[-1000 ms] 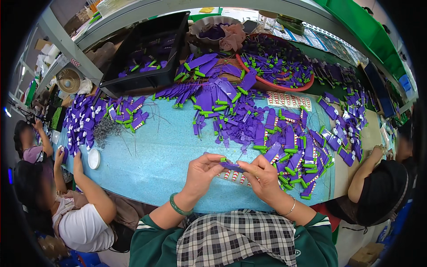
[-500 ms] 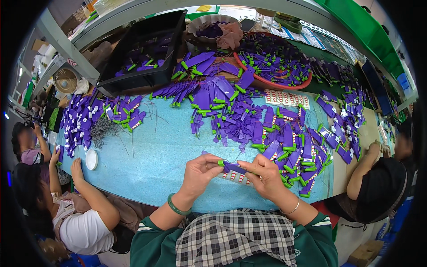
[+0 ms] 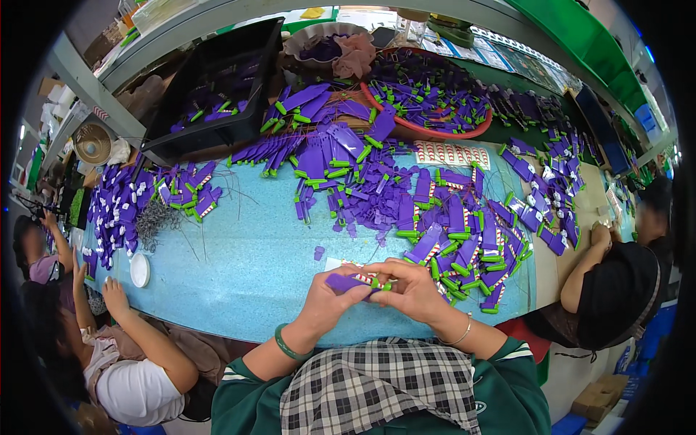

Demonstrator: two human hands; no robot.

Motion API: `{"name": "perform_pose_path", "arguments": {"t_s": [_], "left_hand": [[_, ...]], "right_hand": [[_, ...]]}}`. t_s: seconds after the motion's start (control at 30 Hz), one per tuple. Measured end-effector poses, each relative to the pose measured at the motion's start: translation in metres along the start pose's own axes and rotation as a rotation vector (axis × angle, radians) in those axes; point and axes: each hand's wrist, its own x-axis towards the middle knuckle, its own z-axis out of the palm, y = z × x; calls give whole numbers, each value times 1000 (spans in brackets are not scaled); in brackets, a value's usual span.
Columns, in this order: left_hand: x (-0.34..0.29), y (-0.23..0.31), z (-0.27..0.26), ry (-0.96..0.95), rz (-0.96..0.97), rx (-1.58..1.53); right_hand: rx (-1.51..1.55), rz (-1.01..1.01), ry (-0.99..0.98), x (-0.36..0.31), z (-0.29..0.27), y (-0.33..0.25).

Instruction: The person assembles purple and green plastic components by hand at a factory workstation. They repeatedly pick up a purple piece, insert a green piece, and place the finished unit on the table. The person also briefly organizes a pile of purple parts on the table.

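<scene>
Just above the table's near edge, both hands hold one flat purple piece [image 3: 338, 282] with a bright green end and a red-and-white striped strip along it. My left hand [image 3: 323, 301] pinches its purple body between thumb and fingers. At the green end, the fingers of my right hand [image 3: 415, 291] are closed on the piece. A white sheet [image 3: 334, 264] lies partly hidden behind my hands. To the right spreads a heap of similar purple pieces with green ends [image 3: 464, 243], several bearing striped strips. Small loose purple scraps [image 3: 370, 206] lie farther off.
A black bin [image 3: 210, 109] and a red-rimmed basket [image 3: 435, 133] of purple pieces stand at the back. A striped sticker sheet [image 3: 453, 155] lies before the basket. At left are a white dish [image 3: 140, 270] and grey wire [image 3: 156, 223]. Co-workers sit on both sides.
The piece has turned: its green end now points right, and its striped strip faces up. My right fingers have moved in closer to my left. The view has shifted slightly.
</scene>
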Motion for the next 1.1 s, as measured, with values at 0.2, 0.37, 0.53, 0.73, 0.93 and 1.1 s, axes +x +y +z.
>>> {"name": "perform_pose_path", "arguments": {"t_s": [0.2, 0.37, 0.53, 0.73, 0.93, 1.1], "left_hand": [[-3, 34, -5, -144, 254, 381], [-4, 45, -4, -137, 359, 739], [-19, 66, -32, 80, 69, 468], [-12, 64, -39, 375, 499, -76], [-6, 48, -43, 375, 518, -151], [2, 26, -18, 283, 228, -259]], "right_hand": [[-280, -353, -236, 15, -26, -15], [-668, -434, -217, 22, -12, -27], [-1341, -316, 69, 57, -40, -14], [-1411, -363, 231, 91, -47, 2], [-1270, -440, 249, 86, -48, -7], [-1089, -633, 95, 63, -30, -22]]}}
